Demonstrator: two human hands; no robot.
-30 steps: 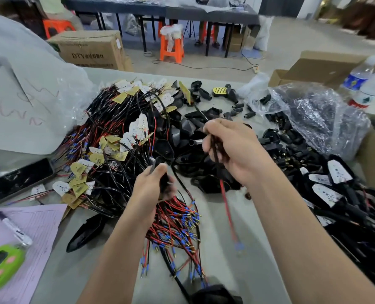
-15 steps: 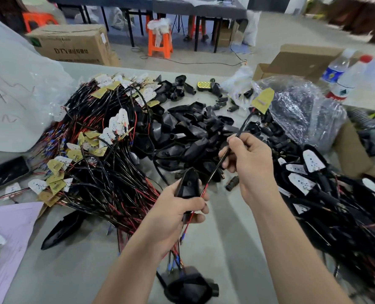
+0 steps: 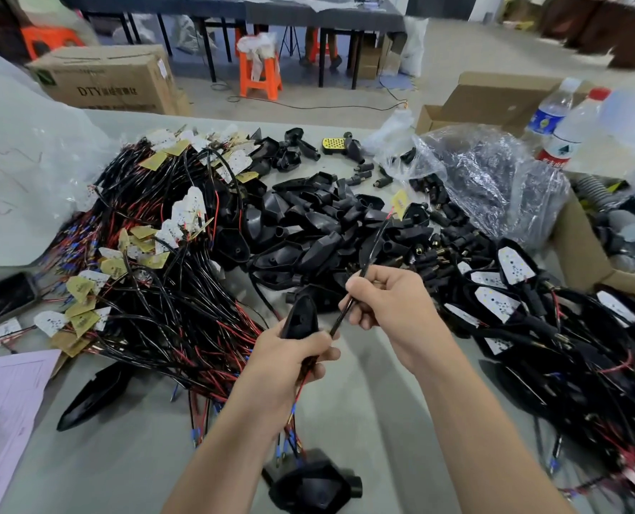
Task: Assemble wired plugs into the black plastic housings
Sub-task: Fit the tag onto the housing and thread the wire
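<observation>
Left hand [image 3: 293, 352] is closed round a black housing [image 3: 301, 319], fingers wrapped over its lower half, so only the pointed upper end shows above the fist. Right hand [image 3: 390, 309] pinches a thin black wire [image 3: 373, 246] between thumb and curled fingers, held just right of the housing over the table [image 3: 375, 406]. The wire slants up and away to a small yellow tab [image 3: 399, 204], motion-smeared and hard to read. Its lower end runs down to the left fist; whether it sits inside the housing cannot be told, as the fingers cover that spot. Red leads with blue tips [image 3: 290, 413] hang below the left hand, their origin hidden in the palm. Behind both hands lies a heap of loose housings [image 3: 308, 224], the individual shells merging into one dark mass. Left of it sprawls a tangle of wires [image 3: 167, 291] with white and yellow tabs. At right, a dark spread of wired pieces [image 3: 538, 328] with white tabs runs out of the frame. A crumpled clear bag [image 3: 494, 179] covers more small black parts, unclear through the glare. Another housing [image 3: 312, 487] near the bottom edge is blurred, partly behind the left forearm. A purple sheet [image 3: 8, 402] is cut off at lower left. Two bottles [image 3: 553, 116] stand at far right.
</observation>
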